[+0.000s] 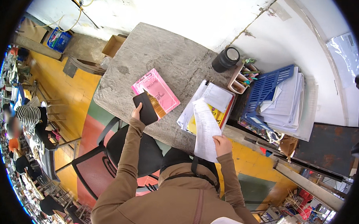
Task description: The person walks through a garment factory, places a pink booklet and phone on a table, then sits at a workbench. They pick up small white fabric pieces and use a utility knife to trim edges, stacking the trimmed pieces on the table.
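My left hand (136,111) is closed on the edge of a flat black phone (146,109), held over the near corner of a pink book (160,89) with a golden building picture on its cover. My right hand (223,145) grips the side of some loose white printed sheets (205,130), which droop over the table's near edge. Behind these sheets lies a pile of papers (219,97) with a yellow printed piece (215,115) partly covered. Both hands are above the worn grey table (150,47).
Toward the table's back right stand a black lidded jar (226,59), a pink pen holder (240,80) and a blue file rack (271,85) stuffed with papers. A black chair (134,148) sits close on the left. Several people work at tables (47,158) farther left.
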`<act>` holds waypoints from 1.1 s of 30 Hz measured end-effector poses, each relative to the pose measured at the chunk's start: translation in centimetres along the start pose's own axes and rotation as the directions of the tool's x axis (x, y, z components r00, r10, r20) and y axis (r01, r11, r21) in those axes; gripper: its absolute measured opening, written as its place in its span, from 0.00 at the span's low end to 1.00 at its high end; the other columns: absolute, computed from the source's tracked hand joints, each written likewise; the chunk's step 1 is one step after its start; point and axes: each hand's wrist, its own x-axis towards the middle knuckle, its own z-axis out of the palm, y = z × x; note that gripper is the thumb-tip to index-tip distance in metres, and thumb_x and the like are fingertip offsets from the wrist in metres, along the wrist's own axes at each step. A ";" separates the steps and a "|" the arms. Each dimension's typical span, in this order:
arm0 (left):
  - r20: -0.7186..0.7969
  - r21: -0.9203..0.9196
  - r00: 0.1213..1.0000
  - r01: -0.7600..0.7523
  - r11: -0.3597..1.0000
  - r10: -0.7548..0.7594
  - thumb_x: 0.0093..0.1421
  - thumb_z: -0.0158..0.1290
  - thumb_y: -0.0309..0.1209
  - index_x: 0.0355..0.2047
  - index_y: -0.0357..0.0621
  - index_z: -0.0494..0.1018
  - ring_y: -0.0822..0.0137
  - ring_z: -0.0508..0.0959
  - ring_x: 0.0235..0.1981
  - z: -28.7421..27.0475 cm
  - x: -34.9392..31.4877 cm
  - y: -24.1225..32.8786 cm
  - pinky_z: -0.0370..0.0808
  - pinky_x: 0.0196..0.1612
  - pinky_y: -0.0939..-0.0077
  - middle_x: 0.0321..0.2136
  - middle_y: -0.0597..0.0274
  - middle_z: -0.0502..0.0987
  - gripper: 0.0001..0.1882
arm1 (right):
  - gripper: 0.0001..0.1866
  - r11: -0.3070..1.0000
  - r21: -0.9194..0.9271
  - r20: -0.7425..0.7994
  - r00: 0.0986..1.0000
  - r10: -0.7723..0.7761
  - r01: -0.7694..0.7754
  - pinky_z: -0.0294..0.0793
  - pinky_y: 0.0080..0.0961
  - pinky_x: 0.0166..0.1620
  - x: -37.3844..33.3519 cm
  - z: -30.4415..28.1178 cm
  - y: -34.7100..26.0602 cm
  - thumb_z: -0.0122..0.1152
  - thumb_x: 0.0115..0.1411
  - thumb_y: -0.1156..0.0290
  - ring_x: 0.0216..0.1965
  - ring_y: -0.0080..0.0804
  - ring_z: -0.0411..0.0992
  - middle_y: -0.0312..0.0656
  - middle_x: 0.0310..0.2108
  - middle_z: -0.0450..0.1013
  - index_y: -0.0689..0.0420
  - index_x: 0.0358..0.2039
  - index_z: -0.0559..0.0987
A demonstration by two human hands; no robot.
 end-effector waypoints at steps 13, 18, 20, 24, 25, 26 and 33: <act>0.129 0.975 0.332 -0.215 -0.058 0.934 0.48 0.61 0.38 0.54 0.43 0.65 0.44 0.69 0.49 6.4 8.0 -2.4 0.64 0.56 0.55 0.47 0.43 0.70 0.33 | 0.21 1.000 0.006 -0.348 0.938 0.001 0.001 0.72 0.38 0.43 -5.4 -6.4 8.1 0.51 0.55 0.81 0.42 0.53 0.72 0.56 0.43 0.71 0.59 0.52 0.74; 0.386 0.876 0.836 -0.465 0.130 0.390 0.57 0.54 0.35 0.38 0.48 0.78 0.60 0.81 0.33 15.2 7.7 -13.0 0.77 0.38 0.69 0.32 0.56 0.81 0.10 | 0.20 0.971 0.140 -0.319 0.919 0.231 -0.195 0.72 0.37 0.41 -7.2 -8.0 8.6 0.51 0.56 0.81 0.39 0.52 0.72 0.56 0.42 0.72 0.58 0.51 0.75; 0.428 0.901 0.901 -0.431 0.045 0.072 0.54 0.58 0.40 0.37 0.47 0.79 0.61 0.80 0.33 17.7 7.1 -18.5 0.76 0.39 0.71 0.34 0.58 0.81 0.14 | 0.20 0.973 0.144 -0.351 0.910 0.222 -0.182 0.72 0.36 0.40 -7.6 -8.1 8.5 0.51 0.56 0.80 0.38 0.51 0.72 0.55 0.41 0.72 0.58 0.51 0.75; 0.384 0.916 0.912 -0.356 -0.188 0.147 0.48 0.62 0.38 0.33 0.43 0.74 0.53 0.76 0.41 20.3 6.1 -25.6 0.74 0.45 0.63 0.35 0.53 0.76 0.16 | 0.19 0.984 0.121 -0.419 0.892 0.169 -0.130 0.72 0.35 0.40 -8.6 -7.5 8.3 0.52 0.56 0.80 0.36 0.51 0.72 0.54 0.38 0.72 0.58 0.50 0.76; 0.422 0.900 0.893 -0.394 -0.186 0.154 0.48 0.63 0.38 0.32 0.42 0.73 0.53 0.75 0.40 20.6 5.9 -26.4 0.74 0.44 0.62 0.35 0.53 0.75 0.16 | 0.19 0.985 0.119 -0.447 0.879 0.166 -0.126 0.72 0.35 0.39 -8.9 -7.2 8.2 0.53 0.56 0.80 0.36 0.51 0.72 0.54 0.37 0.73 0.57 0.50 0.76; 0.429 0.896 0.888 -0.395 -0.202 0.167 0.47 0.63 0.37 0.32 0.42 0.73 0.52 0.75 0.40 20.9 5.9 -26.8 0.74 0.43 0.61 0.34 0.53 0.74 0.16 | 0.19 0.983 0.125 -0.439 0.881 0.177 -0.135 0.72 0.34 0.39 -9.3 -6.9 8.2 0.53 0.56 0.80 0.35 0.51 0.72 0.54 0.37 0.73 0.57 0.49 0.76; 0.420 0.906 0.904 -0.413 -0.089 0.077 0.49 0.61 0.36 0.31 0.40 0.75 0.58 0.79 0.32 22.8 6.1 -26.6 0.76 0.36 0.68 0.30 0.53 0.77 0.14 | 0.17 0.963 0.170 -0.422 0.868 0.263 -0.210 0.72 0.32 0.34 -11.8 -5.7 8.2 0.55 0.56 0.81 0.32 0.49 0.72 0.53 0.35 0.73 0.57 0.47 0.78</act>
